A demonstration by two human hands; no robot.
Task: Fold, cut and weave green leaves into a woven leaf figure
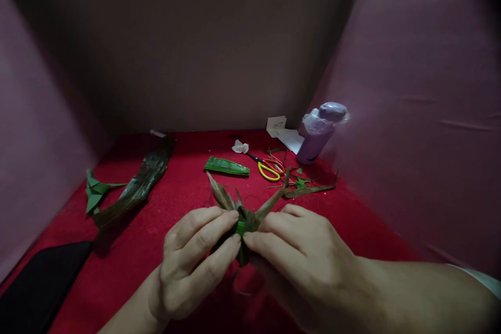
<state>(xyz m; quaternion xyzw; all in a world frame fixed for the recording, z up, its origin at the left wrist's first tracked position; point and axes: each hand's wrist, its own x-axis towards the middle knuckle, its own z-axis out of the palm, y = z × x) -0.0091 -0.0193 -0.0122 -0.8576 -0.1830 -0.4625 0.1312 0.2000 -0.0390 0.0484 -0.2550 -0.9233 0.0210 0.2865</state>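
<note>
Between my hands is a small bundle of folded green leaf [241, 227], with brownish leaf strips wound around it. Loose strip ends stick up from it, one to the upper left and one to the upper right. My left hand [199, 255] pinches the bundle from the left, thumb and fingertips against the green part. From the other side my right hand [301, 250] grips it with thumb and bent fingers at the knotted strips. The underside of the bundle is mostly covered by my fingers. Just beyond it lies a flat cut piece of green leaf [227, 166].
Scissors [269, 168] with red and yellow handles lie on the red cloth [188, 188], near leaf scraps [303, 182]. A purple tumbler [317, 138] stands back right by white cards [290, 140]. Leftward are a long dark leaf [144, 180], a folded green leaf piece [95, 190] and a black flat object [45, 284].
</note>
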